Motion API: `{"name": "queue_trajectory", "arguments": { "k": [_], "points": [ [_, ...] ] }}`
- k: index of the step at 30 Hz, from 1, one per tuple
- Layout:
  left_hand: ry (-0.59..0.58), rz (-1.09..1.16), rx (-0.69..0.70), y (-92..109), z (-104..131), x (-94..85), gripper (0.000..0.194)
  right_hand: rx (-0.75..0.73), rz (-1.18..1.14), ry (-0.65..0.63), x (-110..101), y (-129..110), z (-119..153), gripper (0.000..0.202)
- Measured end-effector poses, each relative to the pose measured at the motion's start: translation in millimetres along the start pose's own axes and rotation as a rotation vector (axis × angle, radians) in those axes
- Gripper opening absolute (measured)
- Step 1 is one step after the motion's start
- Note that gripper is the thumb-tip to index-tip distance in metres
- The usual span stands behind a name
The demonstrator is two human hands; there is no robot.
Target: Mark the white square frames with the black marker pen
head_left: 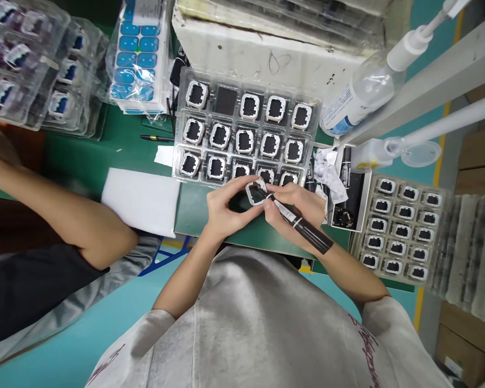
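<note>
Between thumb and fingers, my left hand (225, 209) pinches a small white square frame (249, 195) with rounded corners, close to the table's front edge. My right hand (295, 207) grips a black marker pen (307, 231) with a white label, its tip end pointing at the frame's right side. Whether the tip touches the frame I cannot tell; my fingers partly cover it. Just beyond my hands lies a clear plastic tray (179, 126) holding rows of similar white frames. One pocket (226, 100) in its back row has no frame.
A white foam sheet (139, 199) lies left of my hands, near another person's arm (73, 221). Blue stickers (135, 59) and stacked trays (28, 59) stand back left. A clear bottle (358, 97), crumpled tissue (330, 175) and a second frame tray (402, 245) are at right.
</note>
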State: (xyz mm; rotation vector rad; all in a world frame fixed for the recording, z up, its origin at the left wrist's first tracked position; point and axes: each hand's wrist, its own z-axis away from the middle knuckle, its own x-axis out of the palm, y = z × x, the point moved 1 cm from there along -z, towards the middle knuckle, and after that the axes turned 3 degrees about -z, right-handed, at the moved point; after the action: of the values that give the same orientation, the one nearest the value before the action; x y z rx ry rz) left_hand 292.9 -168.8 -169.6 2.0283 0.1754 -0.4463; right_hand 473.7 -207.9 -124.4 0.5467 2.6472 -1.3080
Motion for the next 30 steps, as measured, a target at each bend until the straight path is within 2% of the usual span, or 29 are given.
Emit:
{"name": "queue_trajectory", "arguments": {
  "k": [8,14,20,30],
  "points": [
    [-0.05,-0.09,0.005,-0.5,2.2,2.3,0.037,0.027,0.073,-0.042,0.5,4.6,-0.1,0.015],
    [-0.044,-0.088,0.029,-1.2,2.0,2.1,0.036,0.026,0.049,-0.065,1.5,6.3,0.4,0.017],
    [-0.036,-0.056,-0.034,-0.2,0.8,0.3,0.039,-0.01,0.015,-0.095,0.0,4.1,-5.1,0.022],
    [-0.051,-0.074,0.001,1.3,-1.9,-0.8,0.037,-0.017,0.044,-0.143,-1.3,7.9,-4.1,0.022]
  ]
}}
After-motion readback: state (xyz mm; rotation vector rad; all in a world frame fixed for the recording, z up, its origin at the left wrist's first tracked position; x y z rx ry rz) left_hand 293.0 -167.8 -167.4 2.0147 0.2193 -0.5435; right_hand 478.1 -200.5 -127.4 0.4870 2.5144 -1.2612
